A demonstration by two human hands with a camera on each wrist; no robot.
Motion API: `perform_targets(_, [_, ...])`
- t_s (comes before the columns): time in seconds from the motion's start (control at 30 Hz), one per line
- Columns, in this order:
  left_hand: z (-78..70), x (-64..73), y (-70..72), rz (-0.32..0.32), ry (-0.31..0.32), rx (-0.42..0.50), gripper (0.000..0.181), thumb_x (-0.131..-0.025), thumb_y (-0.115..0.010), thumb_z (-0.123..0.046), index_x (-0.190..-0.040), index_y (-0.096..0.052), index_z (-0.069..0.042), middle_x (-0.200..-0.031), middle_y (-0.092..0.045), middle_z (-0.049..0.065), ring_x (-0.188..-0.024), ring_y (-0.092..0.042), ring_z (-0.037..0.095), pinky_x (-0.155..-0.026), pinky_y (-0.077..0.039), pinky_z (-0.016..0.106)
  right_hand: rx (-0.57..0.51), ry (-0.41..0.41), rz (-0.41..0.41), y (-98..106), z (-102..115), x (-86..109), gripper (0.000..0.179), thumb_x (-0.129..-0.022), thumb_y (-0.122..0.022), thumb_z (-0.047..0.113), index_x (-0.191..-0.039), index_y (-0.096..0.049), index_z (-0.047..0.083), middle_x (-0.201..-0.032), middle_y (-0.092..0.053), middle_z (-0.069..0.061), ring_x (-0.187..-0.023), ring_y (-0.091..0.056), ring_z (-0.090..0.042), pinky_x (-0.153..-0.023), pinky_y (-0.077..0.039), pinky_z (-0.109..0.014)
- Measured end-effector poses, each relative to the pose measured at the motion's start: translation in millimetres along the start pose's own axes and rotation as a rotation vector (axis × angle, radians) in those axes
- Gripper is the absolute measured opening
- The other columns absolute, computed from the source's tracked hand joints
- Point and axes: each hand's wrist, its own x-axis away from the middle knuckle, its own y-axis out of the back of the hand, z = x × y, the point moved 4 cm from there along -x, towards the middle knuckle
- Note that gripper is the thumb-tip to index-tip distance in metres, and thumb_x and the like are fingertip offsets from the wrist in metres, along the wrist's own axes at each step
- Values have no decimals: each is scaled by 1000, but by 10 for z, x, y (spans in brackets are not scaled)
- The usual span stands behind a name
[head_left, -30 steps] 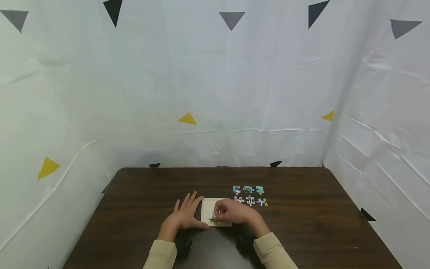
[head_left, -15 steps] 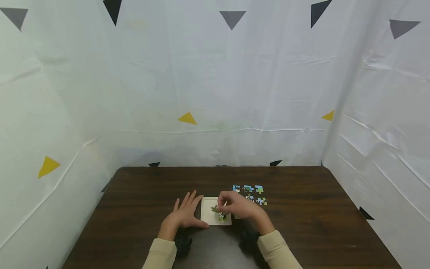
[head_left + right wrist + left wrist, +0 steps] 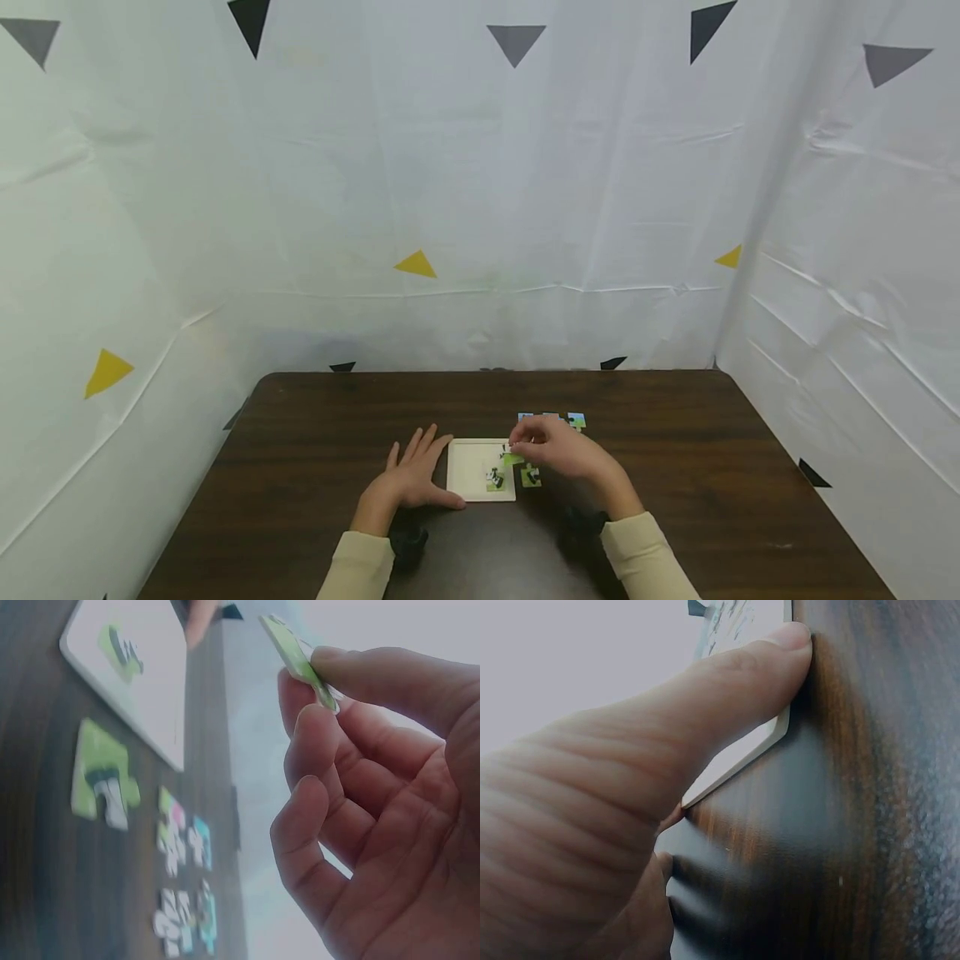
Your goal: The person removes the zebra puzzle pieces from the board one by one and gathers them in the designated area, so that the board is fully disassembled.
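My right hand [image 3: 566,454] pinches a green jigsaw piece [image 3: 292,656] between thumb and forefinger, raised over the right edge of a white square tray [image 3: 463,458]. The other fingers are curled loosely. Inside the tray, toward its front right, lies one jigsaw piece [image 3: 495,479] with a black-and-white figure on green. My left hand [image 3: 416,483] rests at the tray's left side, fingers spread and straight. Its thumb [image 3: 735,682] lies against the tray's front left corner. Another green jigsaw piece [image 3: 531,477] lies on the table just right of the tray.
Several more jigsaw pieces [image 3: 172,832] lie on the dark wooden table [image 3: 337,417] behind and right of the tray; my right hand partly covers them in the head view. White sheeting [image 3: 480,183] with triangles hangs behind the table and at both sides.
My right hand has lifted the pinched jigsaw piece from the tray's front left and carried it right and back, uncovering the piece at the front right. My left hand has stayed put.
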Motion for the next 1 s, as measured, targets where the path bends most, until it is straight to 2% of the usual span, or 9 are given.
perform_targets(0.23, [21, -17, -41, -12, -5, -4, 128, -69, -94, -68, -170, -32, -20, -183, -12, 13, -169, -5, 41, -129, 3, 75, 11, -43, -40, 210, -125, 187, 19, -108, -67, 23, -113, -78, 8, -110, -76, -3, -96, -69, -14, -84, -57, -31])
perform_targets(0.43, [12, 12, -13, -17, 1, -8, 127, -70, -93, -67, -170, -32, -20, -183, -12, 12, -169, -6, 41, -129, 2, 75, 11, -81, -28, 324, -262, 315, 16, -106, -69, 16, -108, -77, 3, -99, -76, -7, -81, -65, -15, -73, -57, -30])
perform_targets(0.53, [7, 25, -1, -16, 2, -13, 126, -70, -93, -67, -170, -32, -20, -183, -12, 12, -169, -6, 41, -129, 2, 75, -17, -118, 10, 334, -354, 364, 14, -104, -70, 12, -104, -76, -1, -94, -75, -11, -72, -63, -15, -66, -57, -31])
perform_targets(0.7, [5, 32, 2, -20, 3, -15, 126, -70, -94, -66, -170, -33, -19, -183, -13, 13, -169, -6, 41, -130, 2, 75, -24, -173, 46, 299, -476, 402, 12, -102, -71, 7, -99, -74, -4, -90, -73, -13, -70, -62, -17, -62, -57, -33])
perform_targets(0.83, [-16, 54, 16, -18, 3, -13, 127, -70, -94, -66, -170, -32, -19, -183, -12, 13, -169, -6, 41, -130, 3, 75, 6, -184, 37, 273, -514, 406, 10, -101, -72, 7, -96, -73, -2, -87, -71, -8, -71, -61, -17, -62, -55, -33])
perform_targets(1.0, [-32, 62, 23, -12, 3, -15, 127, -71, -93, -66, -171, -31, -20, -183, -11, 12, -170, -4, 40, -130, 4, 74, 105, -209, -2, 277, -513, 410, 7, -101, -73, 9, -96, -74, 4, -87, -69, -4, -71, -58, -15, -63, -52, -32])
